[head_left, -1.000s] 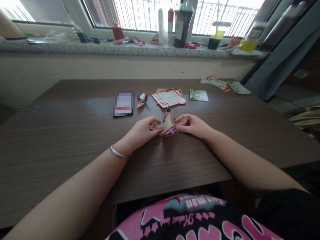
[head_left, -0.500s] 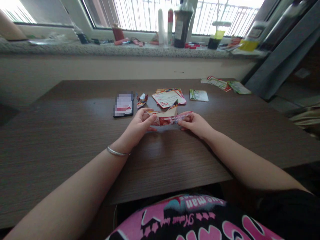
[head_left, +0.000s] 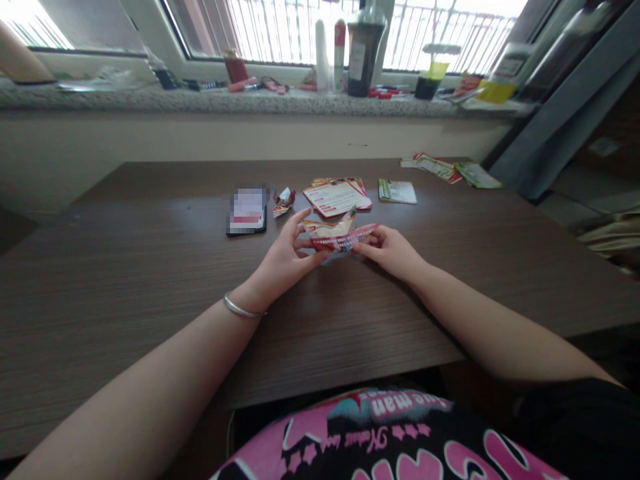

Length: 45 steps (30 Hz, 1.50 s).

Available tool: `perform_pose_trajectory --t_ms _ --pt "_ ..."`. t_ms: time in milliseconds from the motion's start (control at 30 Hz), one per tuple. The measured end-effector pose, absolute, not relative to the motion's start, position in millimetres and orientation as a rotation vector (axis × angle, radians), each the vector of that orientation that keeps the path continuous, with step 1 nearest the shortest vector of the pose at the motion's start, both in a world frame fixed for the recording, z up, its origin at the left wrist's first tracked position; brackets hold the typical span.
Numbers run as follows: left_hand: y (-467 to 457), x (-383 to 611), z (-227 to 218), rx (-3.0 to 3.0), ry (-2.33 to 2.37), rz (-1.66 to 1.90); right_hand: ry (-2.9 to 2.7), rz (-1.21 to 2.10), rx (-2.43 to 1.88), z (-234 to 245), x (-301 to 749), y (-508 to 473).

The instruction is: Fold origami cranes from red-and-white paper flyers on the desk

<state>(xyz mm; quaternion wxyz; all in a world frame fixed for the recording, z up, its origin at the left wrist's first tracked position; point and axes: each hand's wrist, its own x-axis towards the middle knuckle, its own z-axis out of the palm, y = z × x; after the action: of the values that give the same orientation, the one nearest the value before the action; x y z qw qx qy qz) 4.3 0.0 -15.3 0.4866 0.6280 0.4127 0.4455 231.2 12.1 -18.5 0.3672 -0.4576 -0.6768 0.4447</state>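
Observation:
Between my hands, just above the dark wooden table (head_left: 320, 313), is a partly folded piece of printed paper (head_left: 333, 237), cream inside with red and pink print outside. My left hand (head_left: 295, 250) grips its left side, thumb along the near edge and fingers behind. At the right end, my right hand (head_left: 383, 247) pinches a pink strip of the same paper between thumb and fingers. Just beyond it lies a stack of printed paper sheets (head_left: 335, 197). Left of that stack sits a small folded paper piece (head_left: 284, 201) with red and white faces.
A phone (head_left: 247, 213), its screen blurred out, lies at the left. To the right are a green-and-white packet of papers (head_left: 397, 191) and more printed strips (head_left: 437, 167). Bottles (head_left: 365, 57) and small items line the stone windowsill (head_left: 290, 100) behind the table.
My left hand has shifted its hold, the thumb now lower along the near edge and the fingers raised behind. The paper is more folded and looks narrower. My right hand has barely moved.

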Motion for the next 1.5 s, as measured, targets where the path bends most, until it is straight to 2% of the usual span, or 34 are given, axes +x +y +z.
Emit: perform_pose_trajectory --t_ms 133,300,400,467,633,967,1133,1500 --pt "-1 7 -13 1.514 1.010 1.112 -1.826 1.077 -1.116 -20 230 11" --pt "0 7 -11 1.469 1.042 1.084 -1.854 0.868 -1.358 -23 233 15" --pt "0 7 -11 1.414 1.009 1.089 -1.883 0.758 -1.330 -25 233 16" --pt "0 8 -11 1.364 0.986 1.097 -1.843 0.802 -1.263 -25 231 17" --pt "-3 10 -8 1.292 0.999 1.073 -1.582 1.210 -1.172 -25 226 16" --pt "1 11 -17 1.346 0.942 1.108 -1.359 1.418 -1.204 -22 223 12" --pt "1 11 -15 1.418 0.846 1.121 -1.356 1.345 -1.245 -19 223 11" --pt "4 8 -16 1.470 0.995 1.104 -1.514 1.132 -1.167 -20 224 11"
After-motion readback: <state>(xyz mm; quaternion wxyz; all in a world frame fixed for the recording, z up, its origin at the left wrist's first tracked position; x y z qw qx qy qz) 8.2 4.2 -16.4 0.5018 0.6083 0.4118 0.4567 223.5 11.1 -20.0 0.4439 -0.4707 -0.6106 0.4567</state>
